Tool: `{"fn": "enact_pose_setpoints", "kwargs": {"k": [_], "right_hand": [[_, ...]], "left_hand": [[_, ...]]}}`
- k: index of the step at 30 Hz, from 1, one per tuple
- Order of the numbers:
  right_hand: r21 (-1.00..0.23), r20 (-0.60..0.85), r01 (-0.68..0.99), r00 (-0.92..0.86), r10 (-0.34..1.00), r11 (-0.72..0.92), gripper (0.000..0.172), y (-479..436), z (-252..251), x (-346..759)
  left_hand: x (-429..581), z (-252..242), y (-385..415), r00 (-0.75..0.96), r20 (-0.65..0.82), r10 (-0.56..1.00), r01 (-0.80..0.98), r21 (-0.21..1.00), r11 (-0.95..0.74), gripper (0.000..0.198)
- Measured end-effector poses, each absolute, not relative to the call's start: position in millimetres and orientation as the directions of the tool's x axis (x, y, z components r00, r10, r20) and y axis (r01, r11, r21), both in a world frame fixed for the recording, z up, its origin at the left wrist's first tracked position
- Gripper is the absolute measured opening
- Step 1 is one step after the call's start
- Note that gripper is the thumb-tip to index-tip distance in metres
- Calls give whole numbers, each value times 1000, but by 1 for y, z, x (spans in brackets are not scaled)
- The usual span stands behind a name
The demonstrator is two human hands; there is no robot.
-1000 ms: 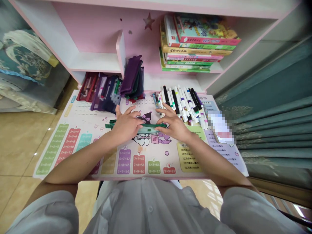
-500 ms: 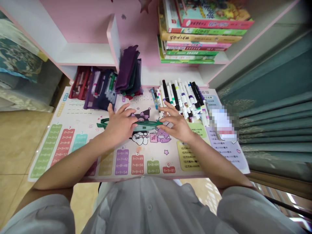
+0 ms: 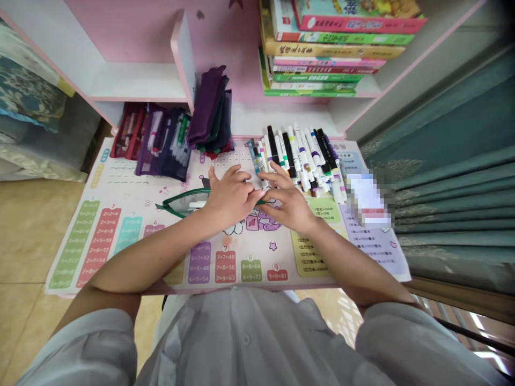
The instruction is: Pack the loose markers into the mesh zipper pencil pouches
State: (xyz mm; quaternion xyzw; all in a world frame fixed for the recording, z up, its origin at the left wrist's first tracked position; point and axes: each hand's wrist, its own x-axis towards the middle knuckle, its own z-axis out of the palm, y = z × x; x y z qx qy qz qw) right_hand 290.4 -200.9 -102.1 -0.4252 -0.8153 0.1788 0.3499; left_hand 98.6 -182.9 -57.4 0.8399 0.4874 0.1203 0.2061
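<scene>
A green-trimmed mesh zip pouch [image 3: 185, 202] lies on the desk mat, with a white item showing through it. My left hand [image 3: 231, 198] covers its middle and grips it. My right hand [image 3: 287, 205] pinches the pouch's thin green end [image 3: 260, 202], close to my left fingertips. The hands almost touch, and they hide most of the zipper. Just beyond my right fingers stands a heap of several felt-tip markers [image 3: 300, 158]. Beneath everything is a pink multiplication-table desk mat [image 3: 249, 252].
Several mesh pouches holding pens [image 3: 163, 147] and a stack of dark purple pouches [image 3: 209, 110] stand behind the mat. Books [image 3: 330, 51] fill a pink shelf above. A teal curtain [image 3: 454, 209] hangs right; a pixelated card [image 3: 368, 201] lies on the mat's right.
My left hand has slid right along the pouch toward my right hand. The pouch's left part now shows wider, with a white item visible inside. The whole view has shifted slightly.
</scene>
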Motion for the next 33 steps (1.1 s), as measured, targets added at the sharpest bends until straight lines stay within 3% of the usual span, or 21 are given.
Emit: {"fn": "enact_pose_setpoints", "kwargs": {"k": [7, 13, 23, 33], "right_hand": [[-550, 549, 498, -390, 739, 671, 18, -196, -114, 293], [-574, 518, 516, -372, 770, 636, 20, -196, -112, 291], [-600, 490, 517, -366, 791, 611, 17, -197, -109, 292], [-603, 495, 508, -367, 788, 615, 16, -196, -108, 293]], "left_hand": [[106, -44, -175, 520, -124, 845, 727, 584, -362, 23], [106, -42, -176, 489, -111, 865, 707, 632, -318, 17], [99, -45, -177, 451, -65, 890, 719, 616, -320, 14], [96, -36, -176, 473, -144, 869, 755, 575, -315, 21]]}}
